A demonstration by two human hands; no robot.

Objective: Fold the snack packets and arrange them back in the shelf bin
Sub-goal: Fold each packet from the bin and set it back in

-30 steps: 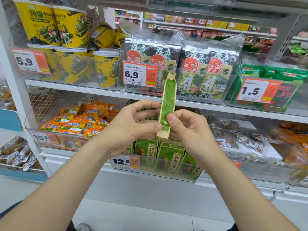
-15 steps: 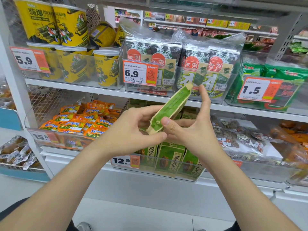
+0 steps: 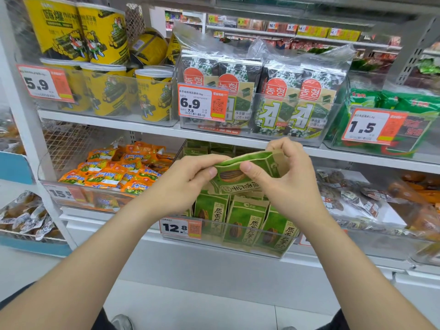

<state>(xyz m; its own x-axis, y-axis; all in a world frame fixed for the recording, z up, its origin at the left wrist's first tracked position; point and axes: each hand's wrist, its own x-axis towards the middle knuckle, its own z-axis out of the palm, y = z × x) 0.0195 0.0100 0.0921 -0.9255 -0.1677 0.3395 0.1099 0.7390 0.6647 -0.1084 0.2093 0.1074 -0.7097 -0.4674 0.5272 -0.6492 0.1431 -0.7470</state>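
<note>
Floor: pale tiles under me, the toe of a grey shoe at the bottom edge
My left hand: thumb and fingers pinch the left end of the green seed packet
My right hand: thumb pressed on the packet's front, fingers curled behind its right end, gripping it
Packet: held sideways in the air between both hands, upper edge bowed, just above and in front of the shelf bin
Shelf bin: clear plastic on the lower shelf, with matching green packets standing upright inside and a 12.8 price tag at its front left
Beside the bin: orange packets heaped on the left, clear bags of brown snacks on the right
Upper shelf: white board carrying yellow tubs, seaweed packs by a 6.9 tag, and green packets behind a 1.5 tag
Beyond: another aisle's stocked shelves seen over the seaweed
</note>
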